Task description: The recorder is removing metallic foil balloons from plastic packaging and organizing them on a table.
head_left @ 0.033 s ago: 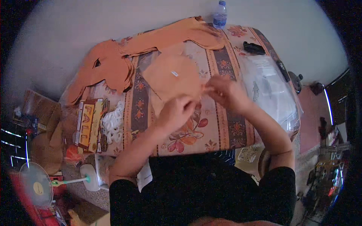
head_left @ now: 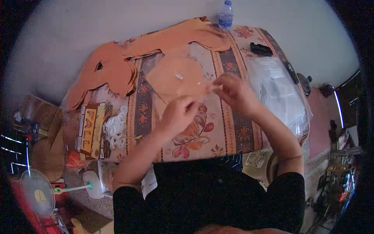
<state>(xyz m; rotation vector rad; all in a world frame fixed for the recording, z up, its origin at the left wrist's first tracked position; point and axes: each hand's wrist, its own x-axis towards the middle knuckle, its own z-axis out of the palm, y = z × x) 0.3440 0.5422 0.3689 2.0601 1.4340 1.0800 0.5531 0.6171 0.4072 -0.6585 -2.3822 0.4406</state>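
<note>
Left hand (head_left: 180, 113) and right hand (head_left: 233, 90) over a patterned tablecloth (head_left: 218, 128), both pinching the near edge of an orange fabric piece (head_left: 176, 76) in a clear bag, fingers closed on it. Fabric piece flat at table centre, just ahead of the hands. Stack of orange cut-outs (head_left: 111, 72) to the left, water bottle (head_left: 225, 15) at the far edge, plastic bags (head_left: 278, 91) on the right, white rings (head_left: 116, 126) and a printed box (head_left: 91, 128) near left.
</note>
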